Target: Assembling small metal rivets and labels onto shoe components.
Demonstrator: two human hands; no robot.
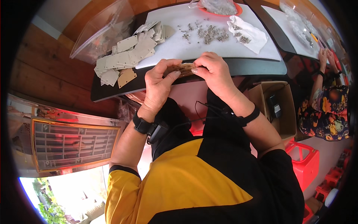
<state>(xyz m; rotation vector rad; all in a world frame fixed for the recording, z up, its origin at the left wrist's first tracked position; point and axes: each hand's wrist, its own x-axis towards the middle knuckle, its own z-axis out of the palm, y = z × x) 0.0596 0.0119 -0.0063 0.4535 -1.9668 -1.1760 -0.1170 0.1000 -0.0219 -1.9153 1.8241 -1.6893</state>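
Note:
At the near edge of the table, my left hand (159,80) grips a small tan card (185,68) between thumb and fingers. My right hand (216,72) pinches the card's right end; whether a small metal piece is also between those fingertips cannot be made out. Beyond my left hand lies a spread-out heap of pale grey cards (128,56) with small holes. One tan card (127,77) rests at its near side. Farther off, small shiny metal pieces (210,34) are scattered on a white mat (175,46).
A white cloth or bag (257,37) with more metal pieces lies at the right. Behind stands an orange-red dish (238,8) holding a clear bag. A clear plastic bag (99,41) is at the left. Right of my legs are a cardboard box (289,112) and red stool (307,164). Another person's hands (326,58) work at the right.

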